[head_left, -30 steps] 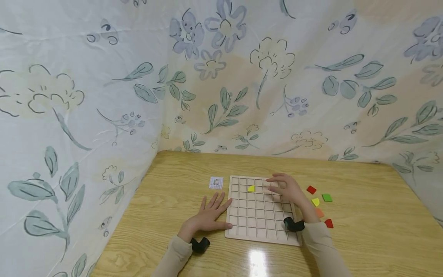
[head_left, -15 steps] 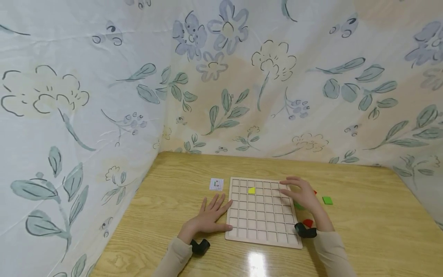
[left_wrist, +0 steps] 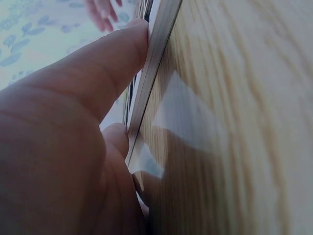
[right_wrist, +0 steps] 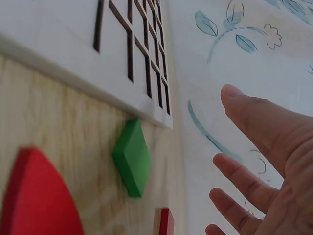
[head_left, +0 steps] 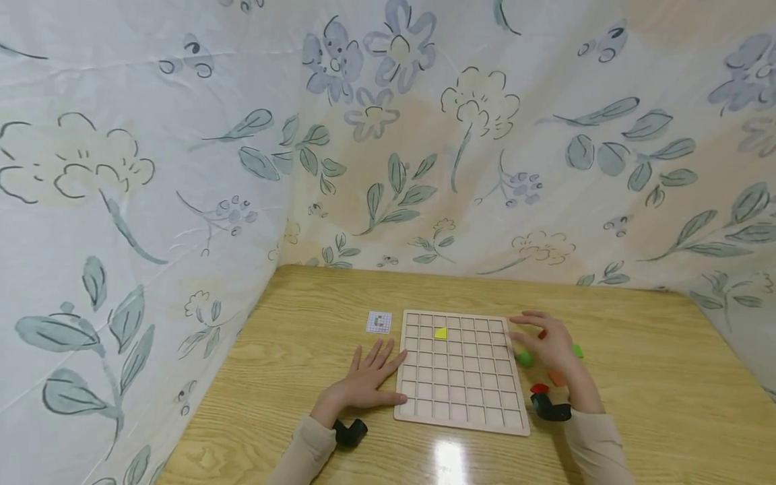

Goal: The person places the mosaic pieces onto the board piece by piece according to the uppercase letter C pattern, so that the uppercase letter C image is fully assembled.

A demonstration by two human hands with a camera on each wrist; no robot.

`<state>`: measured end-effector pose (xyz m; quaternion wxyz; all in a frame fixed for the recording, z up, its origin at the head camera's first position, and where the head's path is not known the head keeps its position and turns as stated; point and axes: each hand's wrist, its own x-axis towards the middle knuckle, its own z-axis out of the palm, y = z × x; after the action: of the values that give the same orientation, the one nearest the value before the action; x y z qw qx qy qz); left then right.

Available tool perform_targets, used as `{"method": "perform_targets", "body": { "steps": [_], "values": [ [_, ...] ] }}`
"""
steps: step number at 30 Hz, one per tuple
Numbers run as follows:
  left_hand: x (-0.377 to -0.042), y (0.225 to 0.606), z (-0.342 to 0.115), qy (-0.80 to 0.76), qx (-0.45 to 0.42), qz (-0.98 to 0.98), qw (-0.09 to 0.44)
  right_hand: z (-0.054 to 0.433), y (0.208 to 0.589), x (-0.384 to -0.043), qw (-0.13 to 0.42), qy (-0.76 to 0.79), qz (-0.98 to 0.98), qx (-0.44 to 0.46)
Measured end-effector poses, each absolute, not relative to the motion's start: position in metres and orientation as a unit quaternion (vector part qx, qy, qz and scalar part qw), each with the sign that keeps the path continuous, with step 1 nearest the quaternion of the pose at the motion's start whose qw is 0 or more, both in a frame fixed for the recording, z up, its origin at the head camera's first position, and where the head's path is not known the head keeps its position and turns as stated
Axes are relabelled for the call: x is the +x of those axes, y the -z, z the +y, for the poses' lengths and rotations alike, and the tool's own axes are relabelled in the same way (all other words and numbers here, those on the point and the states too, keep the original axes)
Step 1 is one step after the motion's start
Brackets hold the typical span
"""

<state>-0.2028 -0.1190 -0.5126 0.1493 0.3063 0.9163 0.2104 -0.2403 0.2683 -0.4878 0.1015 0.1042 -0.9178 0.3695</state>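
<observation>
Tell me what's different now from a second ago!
The right grip moved right, from over the wooden board to its right edge, near the loose pieces. I can't see it take or let go of anything. The left grip stayed at the board's left edge; the yellow piece and little card stayed put.

The right wrist view crops the nearest red piece point(right_wrist: 40, 200).

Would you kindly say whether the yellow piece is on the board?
On: the yellow piece lies within one square of the board.
</observation>
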Motion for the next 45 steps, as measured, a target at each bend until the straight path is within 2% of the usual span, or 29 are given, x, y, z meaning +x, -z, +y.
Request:
{"method": "perform_targets", "body": {
  "steps": [14,27,39,45],
  "values": [
    [-0.205,0.517,-0.118,-0.209,0.299,0.918,0.154,0.301,0.482,-0.235,0.085,-0.345,-0.933,0.052],
    [-0.204,0.514,-0.117,-0.210,0.297,0.919,0.154,0.326,0.493,-0.236,0.036,-0.353,-0.935,0.023],
    [-0.203,0.512,-0.117,-0.219,0.297,0.916,0.157,0.329,0.496,-0.239,0.004,-0.337,-0.941,-0.019],
    [-0.205,0.513,-0.117,-0.220,0.297,0.916,0.158,0.332,0.500,-0.240,0.009,-0.319,-0.948,-0.021]
  ]
}}
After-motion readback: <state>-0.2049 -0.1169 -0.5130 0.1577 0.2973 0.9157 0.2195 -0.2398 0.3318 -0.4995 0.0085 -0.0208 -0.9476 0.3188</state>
